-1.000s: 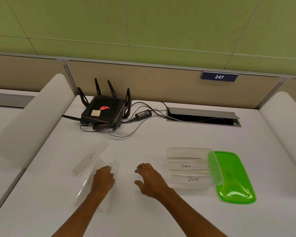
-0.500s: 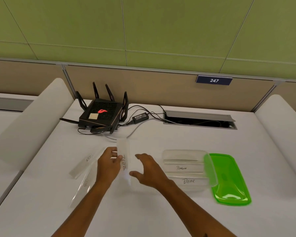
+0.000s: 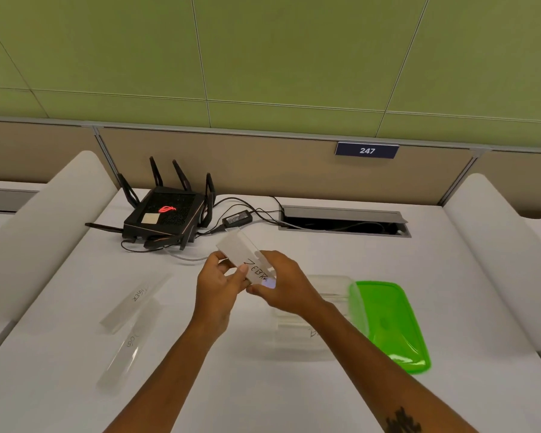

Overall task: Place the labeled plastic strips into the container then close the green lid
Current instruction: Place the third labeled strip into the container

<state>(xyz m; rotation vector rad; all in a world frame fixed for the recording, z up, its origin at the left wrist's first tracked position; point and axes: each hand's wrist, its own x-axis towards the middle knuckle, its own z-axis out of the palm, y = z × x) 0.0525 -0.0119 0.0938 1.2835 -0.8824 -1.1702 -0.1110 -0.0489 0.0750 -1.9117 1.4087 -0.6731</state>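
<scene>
- Strip [image 3: 243,257] marked "ZEBRA": we are holding it above the table [image 3: 263,385], left hand [image 3: 221,287] and right hand [image 3: 283,284] both pinching it.
- We are seeing two more strips [image 3: 132,310] lying at left.
- Container [image 3: 322,320] is sitting open, partly behind our right forearm; green lid [image 3: 391,323] is touching its right side.

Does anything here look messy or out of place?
Nothing looks damaged or spilled. The green lid leans against the container, and two strips lie loose on the desk. Both hands hold a third.
</scene>
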